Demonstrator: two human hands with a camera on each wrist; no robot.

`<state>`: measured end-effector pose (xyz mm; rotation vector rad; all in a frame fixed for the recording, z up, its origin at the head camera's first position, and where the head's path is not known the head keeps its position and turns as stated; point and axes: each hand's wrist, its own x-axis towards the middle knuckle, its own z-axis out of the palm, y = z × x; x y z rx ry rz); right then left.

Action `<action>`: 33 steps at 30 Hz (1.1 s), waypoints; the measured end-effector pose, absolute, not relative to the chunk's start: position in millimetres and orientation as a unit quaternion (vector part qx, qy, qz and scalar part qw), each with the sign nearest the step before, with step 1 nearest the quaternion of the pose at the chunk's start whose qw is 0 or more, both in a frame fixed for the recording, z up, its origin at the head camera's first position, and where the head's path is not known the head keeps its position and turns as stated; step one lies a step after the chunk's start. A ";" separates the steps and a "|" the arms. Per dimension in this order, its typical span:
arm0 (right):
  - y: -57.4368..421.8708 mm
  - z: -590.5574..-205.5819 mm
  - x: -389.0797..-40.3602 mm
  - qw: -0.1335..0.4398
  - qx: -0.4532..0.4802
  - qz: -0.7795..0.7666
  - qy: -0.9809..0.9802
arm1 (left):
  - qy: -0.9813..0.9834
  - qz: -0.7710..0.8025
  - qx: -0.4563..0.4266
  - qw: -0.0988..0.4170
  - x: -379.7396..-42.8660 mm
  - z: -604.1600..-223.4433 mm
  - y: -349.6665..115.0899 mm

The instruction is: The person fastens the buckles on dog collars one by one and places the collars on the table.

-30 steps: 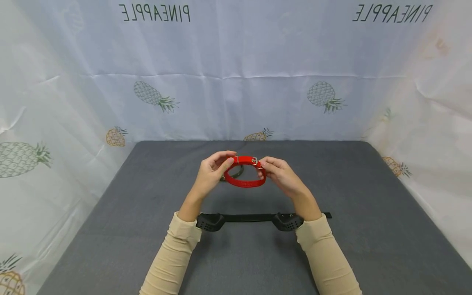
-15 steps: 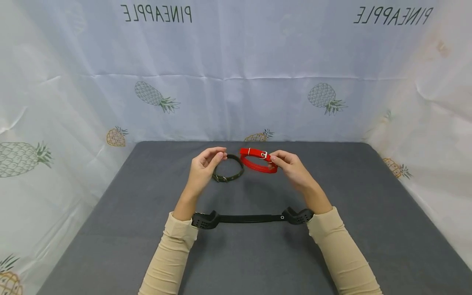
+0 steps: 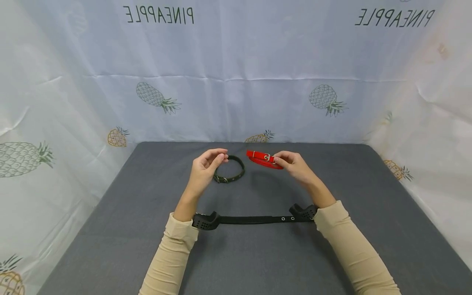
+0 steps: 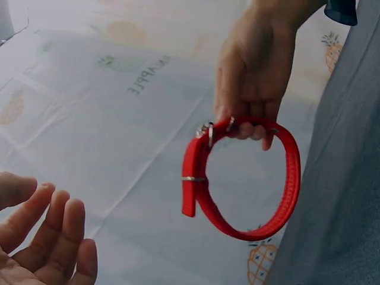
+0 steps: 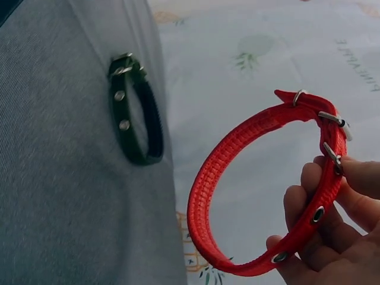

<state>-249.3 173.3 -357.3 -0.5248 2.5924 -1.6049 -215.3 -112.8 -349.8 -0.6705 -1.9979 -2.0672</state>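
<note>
A red pet collar (image 3: 258,154), buckled into a loop, hangs above the table in my right hand (image 3: 296,167). My right thumb and fingers pinch it just beside the metal buckle, near the D-ring; in the right wrist view, eyelets show along the collar's band (image 5: 205,184). My left hand (image 3: 202,169) holds nothing, its thumb close to the fingertips in the head view and its fingers (image 4: 53,231) loosely bent in the left wrist view. On the table right beside it lies a dark green buckled collar (image 3: 231,179), also in a loop; the left fingertips overlap its edge in the head view.
A long black strap (image 3: 250,220) with metal eyelets lies across the grey table (image 3: 243,262), between the two wrists. Black perforated mounts (image 3: 205,221) sit on the wrists. A white pineapple-print curtain (image 3: 236,106) encloses the back and sides.
The left hand has let go of the red collar and moved slightly left. The right hand has carried the collar right and away, tilting its loop flatter and uncovering the green collar.
</note>
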 end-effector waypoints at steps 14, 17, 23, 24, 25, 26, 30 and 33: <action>176.4 -382.5 -268.4 -0.002 -0.208 -0.433 0.877 | -0.684 -0.690 -0.222 0.084 -214.4 -348.4 -113.3; 174.2 -386.5 -270.8 -0.008 -0.208 -0.431 0.878 | -0.688 -0.687 -0.218 0.082 -214.4 -348.0 -113.7; 170.9 -395.6 -276.0 -0.021 -0.203 -0.414 0.887 | -0.692 -0.684 -0.217 0.079 -214.0 -347.7 -113.7; 171.1 -398.0 -277.1 -0.025 -0.202 -0.409 0.890 | -0.693 -0.683 -0.217 0.079 -214.1 -347.8 -113.7; 171.2 -400.5 -278.4 -0.028 -0.199 -0.407 0.891 | -0.694 -0.682 -0.218 0.079 -214.3 -348.0 -113.7; 171.5 -403.1 -279.5 -0.031 -0.198 -0.403 0.893 | -0.694 -0.681 -0.218 0.079 -214.4 -348.2 -113.7; 173.1 -412.5 -283.3 -0.048 -0.195 -0.388 0.899 | -0.698 -0.677 -0.218 0.079 -214.9 -349.1 -113.7; 173.5 -416.4 -285.1 -0.055 -0.193 -0.382 0.902 | -0.700 -0.676 -0.218 0.079 -214.7 -349.3 -113.5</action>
